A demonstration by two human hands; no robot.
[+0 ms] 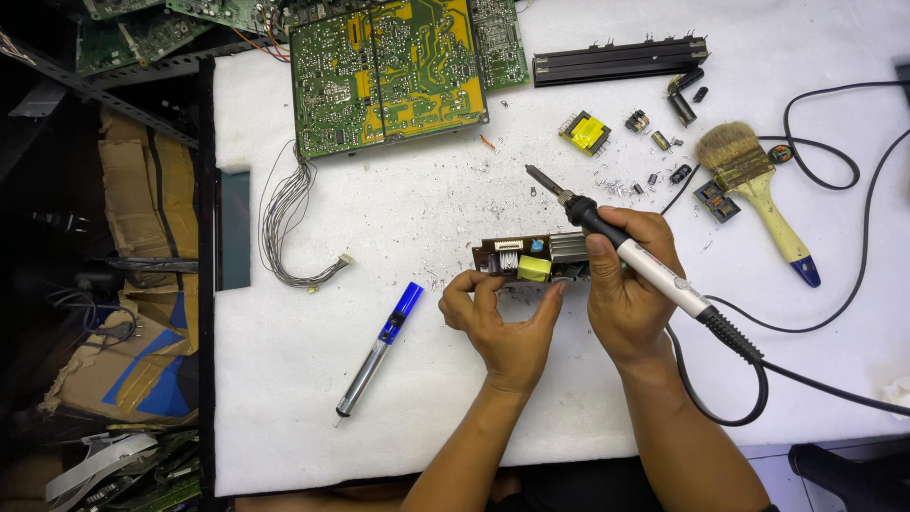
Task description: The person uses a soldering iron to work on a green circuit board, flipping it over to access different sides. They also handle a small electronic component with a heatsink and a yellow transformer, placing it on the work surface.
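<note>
My left hand fingers grip the small circuit board mid-surface; my right hand fingers are closed around the soldering iron. A blue suction pump lies left, a brush right, and a large green board beyond on the white surface.

Your bench is covered by a white felt mat. On it, at upper centre of the frame, lies a large green circuit board with a grey wire bundle trailing down from its lower left corner. A black heatsink bar sits upper right, a paintbrush right, a yellow transformer near loose components, a small brown board at centre, and a blue-handled desoldering pump lower centre-left.
</note>
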